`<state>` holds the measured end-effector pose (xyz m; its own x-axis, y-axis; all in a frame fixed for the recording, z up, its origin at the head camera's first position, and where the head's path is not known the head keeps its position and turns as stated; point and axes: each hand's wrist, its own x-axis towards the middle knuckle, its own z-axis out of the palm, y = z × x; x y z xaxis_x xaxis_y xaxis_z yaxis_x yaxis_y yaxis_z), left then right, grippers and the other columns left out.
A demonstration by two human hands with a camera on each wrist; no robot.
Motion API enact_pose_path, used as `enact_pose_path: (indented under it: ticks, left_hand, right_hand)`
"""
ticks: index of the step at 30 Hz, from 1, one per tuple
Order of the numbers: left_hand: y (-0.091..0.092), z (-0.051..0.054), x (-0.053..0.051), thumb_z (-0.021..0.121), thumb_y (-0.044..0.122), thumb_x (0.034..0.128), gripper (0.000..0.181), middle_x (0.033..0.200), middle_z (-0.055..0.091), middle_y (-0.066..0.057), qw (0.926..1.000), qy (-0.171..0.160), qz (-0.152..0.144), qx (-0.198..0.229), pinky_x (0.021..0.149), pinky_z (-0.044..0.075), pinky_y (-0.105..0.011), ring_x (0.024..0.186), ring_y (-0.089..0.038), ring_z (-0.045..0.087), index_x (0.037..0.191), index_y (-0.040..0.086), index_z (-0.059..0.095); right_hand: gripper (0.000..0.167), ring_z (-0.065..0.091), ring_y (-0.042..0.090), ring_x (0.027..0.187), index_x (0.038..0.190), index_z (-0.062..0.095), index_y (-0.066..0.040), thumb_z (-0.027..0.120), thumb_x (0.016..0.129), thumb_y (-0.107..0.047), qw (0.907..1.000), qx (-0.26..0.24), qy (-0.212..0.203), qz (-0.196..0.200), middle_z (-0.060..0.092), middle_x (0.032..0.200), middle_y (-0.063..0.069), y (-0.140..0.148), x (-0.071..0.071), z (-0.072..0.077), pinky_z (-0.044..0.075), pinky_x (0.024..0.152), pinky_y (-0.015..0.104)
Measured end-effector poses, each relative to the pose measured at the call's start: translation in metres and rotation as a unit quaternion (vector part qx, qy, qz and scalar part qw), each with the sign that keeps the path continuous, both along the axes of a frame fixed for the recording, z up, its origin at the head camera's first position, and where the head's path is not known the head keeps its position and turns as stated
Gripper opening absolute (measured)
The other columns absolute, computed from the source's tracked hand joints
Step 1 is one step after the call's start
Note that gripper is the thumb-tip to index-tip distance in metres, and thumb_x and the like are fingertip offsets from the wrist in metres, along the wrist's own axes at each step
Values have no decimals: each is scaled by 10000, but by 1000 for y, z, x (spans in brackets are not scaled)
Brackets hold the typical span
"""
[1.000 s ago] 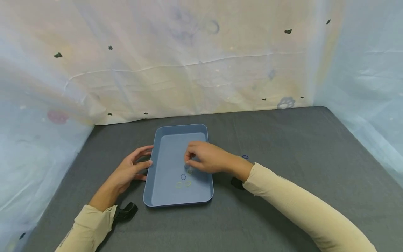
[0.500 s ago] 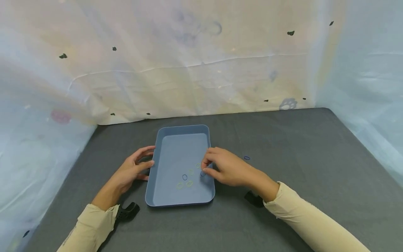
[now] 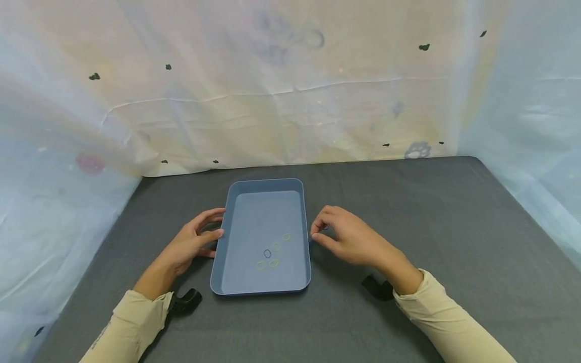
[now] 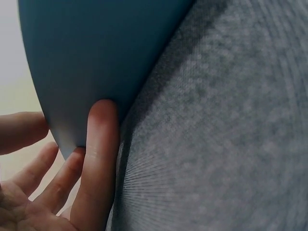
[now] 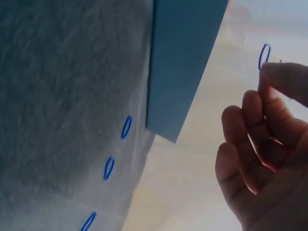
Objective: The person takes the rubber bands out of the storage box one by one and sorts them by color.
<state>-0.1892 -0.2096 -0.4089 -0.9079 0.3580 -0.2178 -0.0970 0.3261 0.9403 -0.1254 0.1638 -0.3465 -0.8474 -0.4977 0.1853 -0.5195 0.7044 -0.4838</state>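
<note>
A shallow rectangular blue tray [image 3: 263,212], smooth and matte with rounded corners, lies on a dark grey cloth [image 3: 408,217] whose fine weave shows close up. On its left side, the left hand [image 3: 181,247] rests with fingers and thumb spread, the tips touching the outer wall. Just beyond the tray's right side, the right hand [image 3: 347,237] pinches a thin blue loop [image 5: 264,57] between thumb and forefinger, its other fingers curled loosely. Inside the tray, toward the near right, lie four yellow-green rings [image 3: 274,263] and one dark blue ring [image 3: 267,253], all slender and slightly irregular. The right wrist view also shows three blue bands [image 5: 109,168] (narrow ovals from this slant) spaced apart on the cloth. Cream sleeves [image 3: 127,325] cover both forearms, and pale, creased sheeting [image 3: 290,121] hangs along the far side
</note>
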Motion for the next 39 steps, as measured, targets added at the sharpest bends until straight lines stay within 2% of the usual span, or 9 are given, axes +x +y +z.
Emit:
enact_pose_path:
  ticks: [12,25,32,39]
  left_hand:
    - [2,2,3,618,281,999,653,1588,289,-181,9999,-44,-23,111,720,587,-416,1289,-440,490,1563,208,295]
    - [5,-3,-1,616,265,1001,621,1576,315,-151,9999,-115,31,67,731,588,-439,1253,-405,526,1548,238,323]
    - [5,-2,-2,620,273,999,623,1577,313,-159,10000,-90,9,11,728,586,-430,1269,-419,508,1547,232,325]
    - [4,-1,-3,618,276,1000,624,1582,312,-151,10000,-24,-19,10,730,585,-432,1286,-432,496,1548,233,323]
  right_hand:
    - [53,618,173,989,936,640,-211,686,951,-190,9997,46,190,-145,612,991,-76,12,-4,-2,500,873,382]
    - [57,616,189,1001,961,662,-156,669,965,-212,9985,152,32,-526,622,1014,-49,30,-7,1,495,878,409]
    - [29,614,228,1014,970,667,-149,685,946,-148,9976,184,-17,-669,625,1018,-24,40,-9,1,490,878,426]
    - [57,617,221,993,964,672,-130,661,968,-186,9956,298,16,-883,627,1011,-13,54,-11,1,488,860,420]
